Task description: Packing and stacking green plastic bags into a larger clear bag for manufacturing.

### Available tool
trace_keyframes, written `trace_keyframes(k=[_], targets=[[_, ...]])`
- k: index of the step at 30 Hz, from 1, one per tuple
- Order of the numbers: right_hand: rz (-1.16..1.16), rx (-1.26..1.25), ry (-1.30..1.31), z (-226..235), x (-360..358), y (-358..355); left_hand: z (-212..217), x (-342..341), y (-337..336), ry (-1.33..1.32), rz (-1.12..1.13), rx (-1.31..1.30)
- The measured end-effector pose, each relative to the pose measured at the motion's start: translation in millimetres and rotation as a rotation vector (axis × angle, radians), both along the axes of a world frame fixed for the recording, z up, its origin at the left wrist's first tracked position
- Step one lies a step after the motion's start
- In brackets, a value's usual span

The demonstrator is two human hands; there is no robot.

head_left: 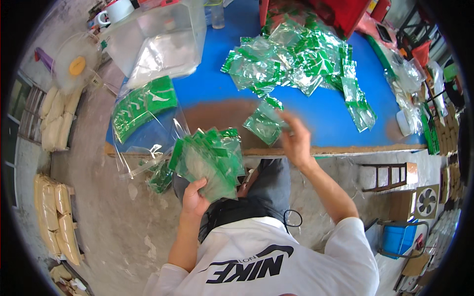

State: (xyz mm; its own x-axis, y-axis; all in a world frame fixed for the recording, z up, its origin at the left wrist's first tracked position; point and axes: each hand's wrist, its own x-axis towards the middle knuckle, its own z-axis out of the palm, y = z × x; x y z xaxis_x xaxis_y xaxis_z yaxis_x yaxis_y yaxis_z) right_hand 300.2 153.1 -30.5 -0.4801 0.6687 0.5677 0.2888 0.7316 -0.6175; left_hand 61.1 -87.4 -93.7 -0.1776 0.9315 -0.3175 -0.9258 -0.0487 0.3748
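My left hand (pixel 195 198) is closed on a fanned stack of flat green-and-clear plastic packets (pixel 212 160), held in front of the table's near edge. Over the blue table (pixel 210 86), my right hand (pixel 297 140) pinches the right side of a single packet (pixel 263 124) of the same kind; its fingers are slightly blurred. Beyond it lies a loose, shiny pile of packets (pixel 306 61), spilling from a tipped red container (pixel 340 17). Left of my left hand, a neat row of green packets (pixel 145 108) sits by a large clear bag (pixel 170 126) that hangs over the edge.
A translucent bin (pixel 158 42) with clear bags against it stands at the back left, a white mug (pixel 117 11) above it. A phone (pixel 383 32) and plastic wrap line the right side. A fan (pixel 74 64), stacked sacks (pixel 57 217) and a small ladder-like rack (pixel 387 176) surround the table.
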Motion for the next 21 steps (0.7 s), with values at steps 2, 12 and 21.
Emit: trace_keyframes(k=[2, 12, 21], targets=[[-0.177, 0.222, 0.099, 18, -4, 10, 10, 5, 5, 0.081, -0.016, -0.090], [0.230, 0.233, -0.622, -5, 10, -10, 24, 9, 1, 0.022, -0.028, -0.113], [0.133, 0.144, 0.065, 62, -8, -16, 29, 11, 19, 0.082, -0.124, -0.122]])
